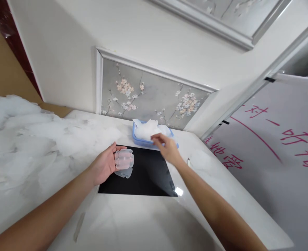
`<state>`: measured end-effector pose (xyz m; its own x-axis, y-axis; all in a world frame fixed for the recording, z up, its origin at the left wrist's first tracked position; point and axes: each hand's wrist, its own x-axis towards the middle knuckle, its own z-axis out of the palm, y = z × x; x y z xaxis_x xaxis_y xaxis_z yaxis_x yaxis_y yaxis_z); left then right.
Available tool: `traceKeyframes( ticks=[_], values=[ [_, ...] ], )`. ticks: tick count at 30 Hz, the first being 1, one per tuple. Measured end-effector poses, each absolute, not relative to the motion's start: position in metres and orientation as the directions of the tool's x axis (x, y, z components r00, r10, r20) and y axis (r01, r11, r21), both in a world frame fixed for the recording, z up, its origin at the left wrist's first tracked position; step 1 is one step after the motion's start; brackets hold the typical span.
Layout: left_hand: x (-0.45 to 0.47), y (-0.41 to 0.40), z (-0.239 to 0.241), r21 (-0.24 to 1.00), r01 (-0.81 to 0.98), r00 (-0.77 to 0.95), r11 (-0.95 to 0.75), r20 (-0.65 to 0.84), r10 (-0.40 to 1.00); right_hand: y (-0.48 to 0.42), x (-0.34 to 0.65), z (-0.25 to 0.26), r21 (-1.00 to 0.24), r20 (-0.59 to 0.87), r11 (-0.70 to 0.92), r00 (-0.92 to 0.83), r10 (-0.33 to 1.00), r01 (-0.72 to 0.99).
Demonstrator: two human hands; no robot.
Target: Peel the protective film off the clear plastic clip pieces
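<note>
My left hand (105,164) holds a small clear plastic case (124,160) over the left edge of a black mat (143,179), fingers wrapped behind it. My right hand (166,145) reaches over the near rim of a blue tray (137,139), which is full of crumpled white sheets (148,129). Its fingers curl down at the sheets; whether they grip one I cannot make out.
A white table (133,223) bears the mat and tray. A large heap of white crumpled sheets (25,139) covers the left side. A whiteboard with red writing (279,153) leans at the right. A floral wall panel (148,94) stands behind the tray.
</note>
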<state>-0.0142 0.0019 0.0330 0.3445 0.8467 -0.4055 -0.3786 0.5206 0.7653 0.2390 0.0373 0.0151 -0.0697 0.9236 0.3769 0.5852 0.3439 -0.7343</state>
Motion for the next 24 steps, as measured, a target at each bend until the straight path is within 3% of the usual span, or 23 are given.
traceKeyframes(
  ticks=[3, 7, 16, 20, 24],
  values=[
    [-0.012, 0.001, 0.028, 0.765, -0.362, 0.363, 0.533, -0.411, 0.837, -0.002, 0.205, -0.020, -0.907, 0.279, 0.329, -0.208, 0.937, 0.265],
    [-0.010, 0.002, 0.020, 0.780, -0.322, 0.403, 0.537, -0.400, 0.823, -0.019, 0.186, -0.048, -0.903, 0.382, 0.423, -0.301, 0.873, 0.080],
    [-0.008, 0.000, 0.014, 0.795, -0.290, 0.520, 0.533, -0.336, 0.785, -0.022, 0.187, -0.053, -0.913, 0.383, 0.409, -0.324, 0.865, 0.013],
    [-0.008, -0.001, 0.018, 0.794, -0.282, 0.535, 0.538, -0.335, 0.776, -0.026, 0.186, -0.052, -0.894, 0.390, 0.437, -0.310, 0.867, 0.098],
    [-0.007, -0.002, 0.021, 0.804, -0.268, 0.531, 0.530, -0.336, 0.778, -0.027, 0.189, -0.049, -0.791, 0.500, 0.573, -0.313, 0.807, 0.214]
  ],
)
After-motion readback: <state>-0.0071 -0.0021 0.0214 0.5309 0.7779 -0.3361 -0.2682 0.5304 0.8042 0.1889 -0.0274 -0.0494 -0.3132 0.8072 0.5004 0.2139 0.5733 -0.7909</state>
